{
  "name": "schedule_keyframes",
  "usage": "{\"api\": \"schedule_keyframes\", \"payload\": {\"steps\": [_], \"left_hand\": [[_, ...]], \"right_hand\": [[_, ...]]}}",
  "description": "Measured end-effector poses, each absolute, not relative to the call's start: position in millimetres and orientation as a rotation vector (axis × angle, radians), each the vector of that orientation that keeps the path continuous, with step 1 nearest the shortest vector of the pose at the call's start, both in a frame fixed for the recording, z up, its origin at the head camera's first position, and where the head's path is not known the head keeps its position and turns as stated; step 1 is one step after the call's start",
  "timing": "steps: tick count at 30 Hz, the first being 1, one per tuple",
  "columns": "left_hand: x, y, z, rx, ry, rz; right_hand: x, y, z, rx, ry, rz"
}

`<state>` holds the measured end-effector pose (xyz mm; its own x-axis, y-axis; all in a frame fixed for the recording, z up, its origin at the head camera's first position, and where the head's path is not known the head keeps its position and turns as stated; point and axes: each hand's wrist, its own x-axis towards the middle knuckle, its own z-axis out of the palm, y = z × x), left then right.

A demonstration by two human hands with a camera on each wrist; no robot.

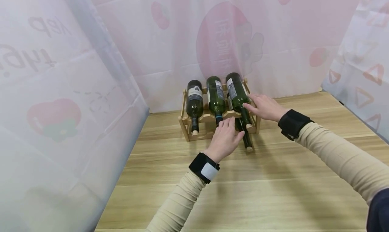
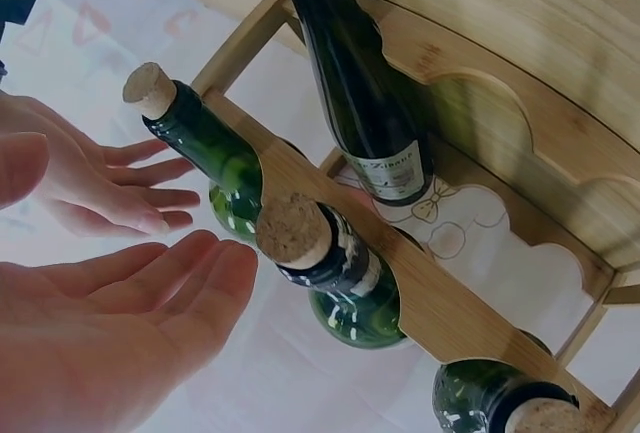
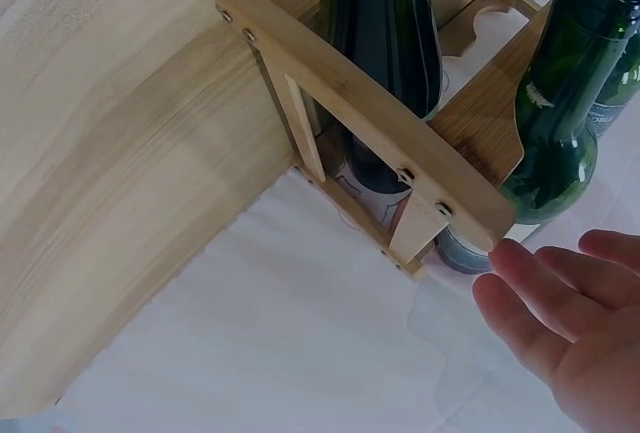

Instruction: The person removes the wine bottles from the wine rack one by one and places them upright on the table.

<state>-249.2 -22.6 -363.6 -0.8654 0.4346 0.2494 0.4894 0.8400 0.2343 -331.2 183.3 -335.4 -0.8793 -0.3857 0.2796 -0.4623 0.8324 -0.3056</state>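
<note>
A wooden wine rack (image 1: 182,124) holds three corked bottles side by side on its upper tier. These are a dark left bottle (image 1: 194,105), a green middle bottle (image 1: 216,98) and a green right bottle (image 1: 238,95). Below them a lower bottle (image 2: 365,93) lies with its neck jutting forward. My left hand (image 1: 224,139) is by the middle bottle's neck, fingers extended, holding nothing. Beside the right bottle is my right hand (image 1: 266,107), its fingers loosely spread and around nothing; in the right wrist view they are close to the rack's end rail (image 3: 370,108).
The rack stands on a wood-grain table (image 1: 194,191), near a pale printed curtain (image 1: 170,56) behind it. Another curtain (image 1: 70,130) borders the left side, and a third curtain (image 1: 364,63) the right. Black bands are around both wrists.
</note>
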Motion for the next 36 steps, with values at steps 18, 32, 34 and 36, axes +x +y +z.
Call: {"api": "schedule_keyframes", "payload": {"steps": [18,32,34,36], "left_hand": [[-247.8,-7.2,-371.7,-0.742,-2.854,-0.518],[-247.3,2.9,-371.5,-0.727,-2.879,-0.584],[-248.3,5.2,-372.8,-0.715,-2.882,-0.634],[-249.2,7.6,-374.6,-0.692,-2.883,-0.717]], "right_hand": [[-337.7,183.5,-339.8,0.652,-2.846,0.525],[-340.6,185.0,-340.0,0.634,-2.819,0.522],[-341.1,184.6,-340.1,0.622,-2.817,0.523],[-341.6,184.0,-340.4,0.611,-2.811,0.522]]}}
